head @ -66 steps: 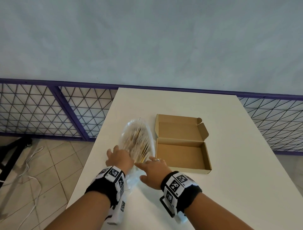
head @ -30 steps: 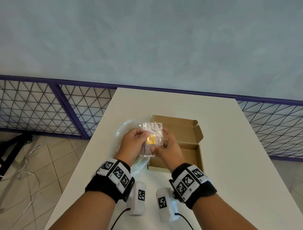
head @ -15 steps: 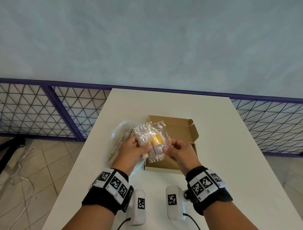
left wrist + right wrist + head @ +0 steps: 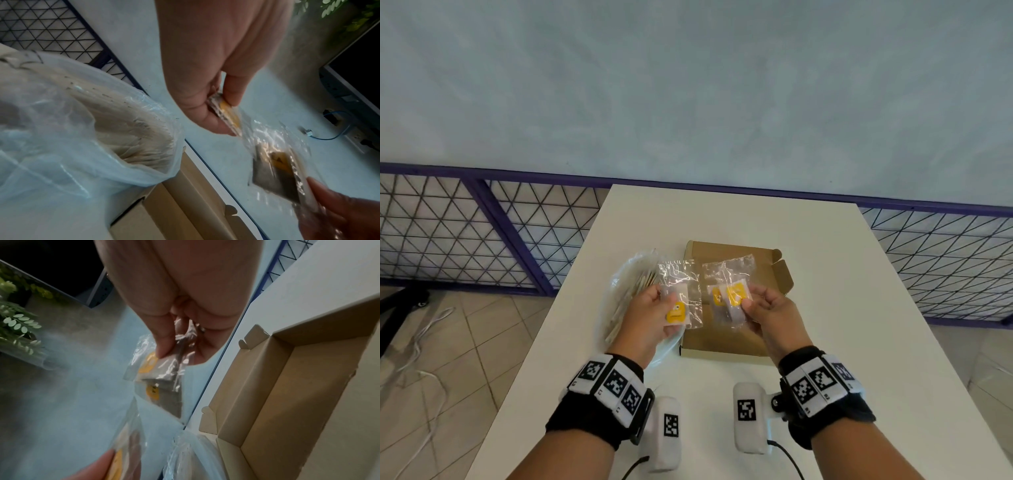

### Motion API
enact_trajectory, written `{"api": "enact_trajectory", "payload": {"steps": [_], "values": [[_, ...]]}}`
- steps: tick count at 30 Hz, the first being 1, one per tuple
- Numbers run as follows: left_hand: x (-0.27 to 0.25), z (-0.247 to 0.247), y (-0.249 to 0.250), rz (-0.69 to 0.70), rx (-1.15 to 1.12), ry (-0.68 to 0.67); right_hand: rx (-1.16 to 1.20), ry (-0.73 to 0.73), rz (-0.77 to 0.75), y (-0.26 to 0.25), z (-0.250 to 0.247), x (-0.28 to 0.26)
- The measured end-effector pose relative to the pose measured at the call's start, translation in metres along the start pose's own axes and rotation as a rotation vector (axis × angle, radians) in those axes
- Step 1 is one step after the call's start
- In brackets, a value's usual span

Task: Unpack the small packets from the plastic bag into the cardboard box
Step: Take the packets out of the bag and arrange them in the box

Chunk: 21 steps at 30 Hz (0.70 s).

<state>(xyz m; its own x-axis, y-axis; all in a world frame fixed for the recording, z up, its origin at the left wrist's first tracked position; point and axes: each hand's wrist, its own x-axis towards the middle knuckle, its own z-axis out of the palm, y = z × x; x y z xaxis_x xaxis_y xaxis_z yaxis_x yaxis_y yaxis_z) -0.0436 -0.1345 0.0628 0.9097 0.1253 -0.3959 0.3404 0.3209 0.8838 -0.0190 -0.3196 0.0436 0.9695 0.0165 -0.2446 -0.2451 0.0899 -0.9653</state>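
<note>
Above open cardboard box (image 4: 726,337), each hand's grip holding packets (image 4: 729,298), plastic bag (image 4: 619,305) full.

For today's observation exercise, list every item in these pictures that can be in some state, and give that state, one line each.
cardboard box: open, lid folded back, no packets visible inside.
plastic bag: lying on the table, mouth open, still full.
left packet: out of the bag, pinched in the left hand.
right packets: two, pinched together in the right hand, above the box.
</note>
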Motion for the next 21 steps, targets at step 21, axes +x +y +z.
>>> {"api": "enact_trajectory", "payload": {"steps": [21], "values": [[0.003,0.015,0.017,0.313,0.695,0.037,-0.242,-0.067,-0.073,-0.009,-0.021,-0.001]]}}
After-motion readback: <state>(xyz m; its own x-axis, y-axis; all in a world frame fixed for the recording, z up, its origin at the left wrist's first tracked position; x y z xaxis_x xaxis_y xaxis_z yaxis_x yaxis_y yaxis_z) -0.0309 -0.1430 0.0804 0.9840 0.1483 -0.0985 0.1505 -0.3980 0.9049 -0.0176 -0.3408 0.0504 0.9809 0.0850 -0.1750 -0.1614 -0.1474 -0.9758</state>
